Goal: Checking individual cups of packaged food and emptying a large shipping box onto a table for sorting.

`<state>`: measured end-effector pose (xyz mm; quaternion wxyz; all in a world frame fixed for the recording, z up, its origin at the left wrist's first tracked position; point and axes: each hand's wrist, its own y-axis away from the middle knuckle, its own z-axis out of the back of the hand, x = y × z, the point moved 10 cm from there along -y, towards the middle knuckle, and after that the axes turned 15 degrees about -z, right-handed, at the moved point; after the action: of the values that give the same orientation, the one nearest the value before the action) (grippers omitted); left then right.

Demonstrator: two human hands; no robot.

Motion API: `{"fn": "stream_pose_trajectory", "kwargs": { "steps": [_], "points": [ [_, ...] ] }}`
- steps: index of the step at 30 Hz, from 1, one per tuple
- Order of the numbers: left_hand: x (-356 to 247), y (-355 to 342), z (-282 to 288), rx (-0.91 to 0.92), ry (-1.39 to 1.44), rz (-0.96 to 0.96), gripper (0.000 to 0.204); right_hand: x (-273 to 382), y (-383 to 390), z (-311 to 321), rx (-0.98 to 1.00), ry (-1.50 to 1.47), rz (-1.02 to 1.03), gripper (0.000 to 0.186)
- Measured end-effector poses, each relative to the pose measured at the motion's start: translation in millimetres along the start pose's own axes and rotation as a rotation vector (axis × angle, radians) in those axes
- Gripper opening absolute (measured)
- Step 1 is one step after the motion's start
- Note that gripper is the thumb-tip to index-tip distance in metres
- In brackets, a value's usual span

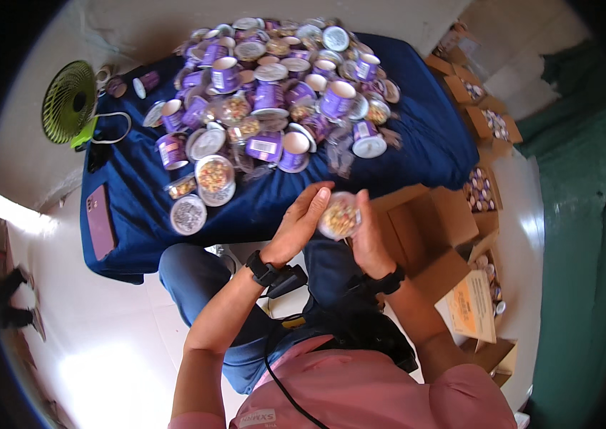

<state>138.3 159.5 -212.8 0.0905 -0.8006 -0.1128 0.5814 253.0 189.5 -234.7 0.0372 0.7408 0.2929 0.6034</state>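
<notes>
In front of my lap, just off the table's near edge, I hold a small clear round tub (339, 217) of yellow, red and pale bits between my two hands. My left hand (300, 223) presses on its left side, thumb near the top. Against the right side rests my right hand (371, 239), its fingers partly hidden. Closest on the table are a tilted white-lidded purple cup (368, 139) and a crumpled clear wrapper (340, 156). Further left lie a tub of colourful bits (214, 174) and a silvery round lid (188, 214).
Many purple paper cups (269, 94), lids and snack packs heap on the blue table cloth (417, 107). A green fan (69, 104) and a purple phone (100, 222) are at the left. Open cardboard boxes (428, 223), some holding cups, line the floor at right beside a green curtain (578, 193).
</notes>
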Motion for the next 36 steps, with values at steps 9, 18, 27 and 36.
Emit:
{"fn": "stream_pose_trajectory", "kwargs": {
  "steps": [9, 18, 27, 36],
  "points": [
    [63.0, -50.1, -115.0, 0.285, 0.076, 0.127, 0.042, 53.4, 31.2, 129.1, -0.261, 0.31, 0.015, 0.05],
    [198.0, -52.3, -141.2, 0.213, -0.009, 0.458, 0.04, 18.9, 16.2, 204.3, -0.301, 0.438, 0.043, 0.053],
    [311.5, -40.4, -134.5, 0.335, -0.228, 0.587, 0.022, -86.6, -36.2, 283.8, -0.327, 0.271, -0.243, 0.045],
    [366.0, -20.5, -157.0, 0.593, -0.312, 0.473, 0.029, -166.2, -77.0, 313.3, -0.291, 0.225, -0.342, 0.04]
  ]
}}
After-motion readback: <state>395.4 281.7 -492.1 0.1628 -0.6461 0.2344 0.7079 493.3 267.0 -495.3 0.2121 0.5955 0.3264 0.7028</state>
